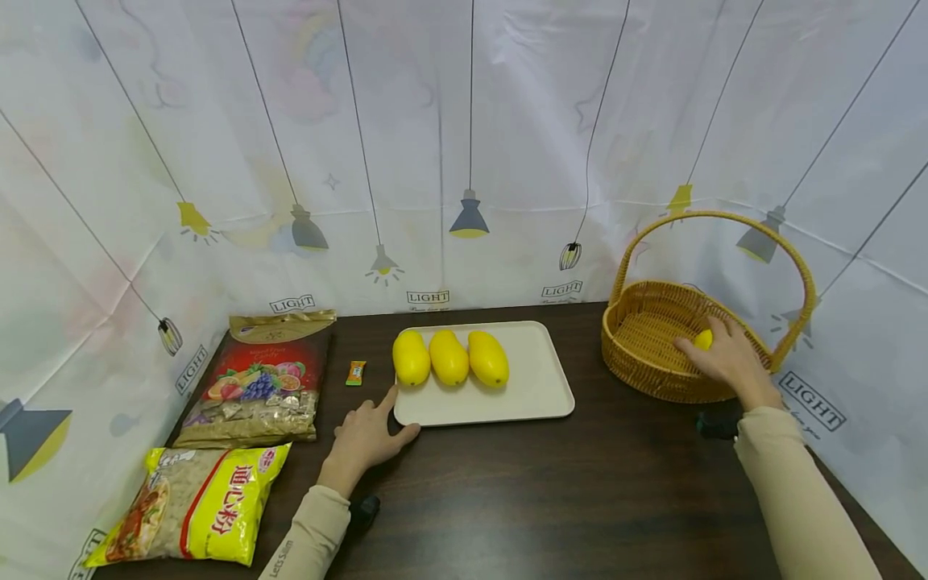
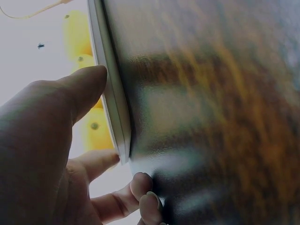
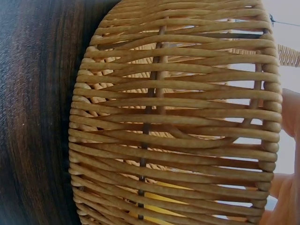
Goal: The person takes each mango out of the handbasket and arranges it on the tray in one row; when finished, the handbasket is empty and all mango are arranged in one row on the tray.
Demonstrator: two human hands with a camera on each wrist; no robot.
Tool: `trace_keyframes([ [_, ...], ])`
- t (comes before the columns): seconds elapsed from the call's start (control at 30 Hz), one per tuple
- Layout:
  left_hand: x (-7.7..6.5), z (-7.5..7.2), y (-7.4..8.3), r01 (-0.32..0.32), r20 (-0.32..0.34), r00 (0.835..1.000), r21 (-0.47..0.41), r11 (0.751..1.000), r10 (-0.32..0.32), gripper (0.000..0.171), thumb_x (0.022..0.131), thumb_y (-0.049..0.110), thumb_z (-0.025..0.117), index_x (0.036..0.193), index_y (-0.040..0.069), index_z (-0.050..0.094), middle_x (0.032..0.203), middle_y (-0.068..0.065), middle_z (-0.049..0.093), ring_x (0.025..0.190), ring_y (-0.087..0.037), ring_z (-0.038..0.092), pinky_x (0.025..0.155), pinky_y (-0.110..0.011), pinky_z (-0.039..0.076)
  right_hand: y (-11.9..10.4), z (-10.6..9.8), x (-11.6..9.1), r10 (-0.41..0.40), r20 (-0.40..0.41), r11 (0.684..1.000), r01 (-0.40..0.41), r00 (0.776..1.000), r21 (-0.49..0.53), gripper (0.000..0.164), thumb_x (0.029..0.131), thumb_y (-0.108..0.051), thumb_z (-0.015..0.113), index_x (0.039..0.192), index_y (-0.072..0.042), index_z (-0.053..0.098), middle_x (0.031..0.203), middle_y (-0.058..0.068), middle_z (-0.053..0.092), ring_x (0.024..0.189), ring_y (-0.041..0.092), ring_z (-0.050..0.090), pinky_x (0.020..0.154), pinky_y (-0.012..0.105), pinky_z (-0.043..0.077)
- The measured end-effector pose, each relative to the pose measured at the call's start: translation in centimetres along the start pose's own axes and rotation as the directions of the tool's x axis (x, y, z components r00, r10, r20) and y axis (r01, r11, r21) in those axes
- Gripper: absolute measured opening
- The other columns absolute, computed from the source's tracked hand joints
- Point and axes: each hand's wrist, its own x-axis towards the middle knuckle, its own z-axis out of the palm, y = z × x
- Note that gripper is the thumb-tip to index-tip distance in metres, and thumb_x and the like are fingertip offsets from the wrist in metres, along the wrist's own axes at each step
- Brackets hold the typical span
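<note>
My left hand [image 1: 367,435] is at the near left corner of a white tray [image 1: 535,374], thumb at the front rim and index finger at the left side. In the left wrist view the other fingers bend loosely beside the corner. Three yellow mangoes [image 1: 449,358] lie side by side on the tray's left part. On the right, my right hand [image 1: 731,359] reaches into a wicker basket [image 1: 656,380] and grips a yellow mango [image 1: 702,340], mostly hidden by the fingers. Through the basket's weave the right wrist view shows some yellow [image 3: 164,206].
A small orange wrapped candy [image 1: 355,373] lies left of the tray. Further left are a red and gold fruit candy bag [image 1: 264,379] and a yellow pasta bag [image 1: 196,503]. The basket's tall handle [image 1: 714,214] arches above it. A printed curtain [image 1: 507,145] hangs behind the dark table [image 1: 551,491].
</note>
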Motion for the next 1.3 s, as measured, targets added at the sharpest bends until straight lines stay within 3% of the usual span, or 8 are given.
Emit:
trace_keyframes([
  [0.47, -0.1, -0.1, 0.0, -0.005, -0.004, 1.0, -0.005, 1.0, 0.005, 0.085, 0.09, 0.064, 0.061, 0.159, 0.027, 0.031, 0.133, -0.025, 0.058, 0.109, -0.049, 0.061, 0.085, -0.074, 0.046, 0.2, 0.2, 0.8, 0.013, 0.024, 1.0, -0.013, 1.0, -0.02, 0.103, 0.097, -0.072, 0.033, 0.158, 0.006, 0.008, 0.157, 0.044, 0.005, 0.139, 0.067, 0.011, 0.105, 0.08, 0.018],
  [0.67, -0.1, -0.1, 0.0, 0.0, -0.002, 1.0, -0.001, 1.0, 0.0, 0.084, 0.09, 0.064, 0.062, 0.159, 0.026, 0.032, 0.134, -0.026, 0.058, 0.109, -0.049, 0.061, 0.085, -0.073, 0.046, 0.2, 0.2, 1.4, -0.022, 0.083, 0.997, 0.028, 0.996, -0.072, 0.1, 0.098, -0.071, 0.031, 0.156, 0.009, 0.017, 0.155, 0.046, 0.01, 0.141, 0.065, 0.01, 0.109, 0.078, 0.014],
  [0.93, -0.1, 0.2, 0.0, 0.004, -0.004, 1.0, -0.006, 1.0, -0.004, 0.085, 0.089, 0.066, 0.061, 0.16, 0.028, 0.03, 0.133, -0.025, 0.058, 0.109, -0.048, 0.062, 0.085, -0.073, 0.047, 0.0, 0.1, 1.7, -0.03, 0.16, 0.994, 0.046, 0.987, -0.095, 0.104, 0.096, -0.074, 0.031, 0.155, 0.01, 0.018, 0.157, 0.044, 0.004, 0.142, 0.066, 0.004, 0.11, 0.079, 0.013],
  [1.3, -0.1, -0.1, 0.0, 0.005, 0.001, 1.0, -0.008, 1.0, -0.005, 0.085, 0.089, 0.065, 0.061, 0.16, 0.029, 0.03, 0.13, -0.024, 0.059, 0.104, -0.046, 0.062, 0.083, -0.069, 0.048, 0.2, 0.0, 2.2, 0.009, 0.228, 0.996, 0.013, 0.974, -0.093, 0.107, 0.094, -0.074, 0.043, 0.156, 0.009, 0.014, 0.153, 0.05, 0.002, 0.14, 0.068, 0.002, 0.106, 0.083, 0.015],
])
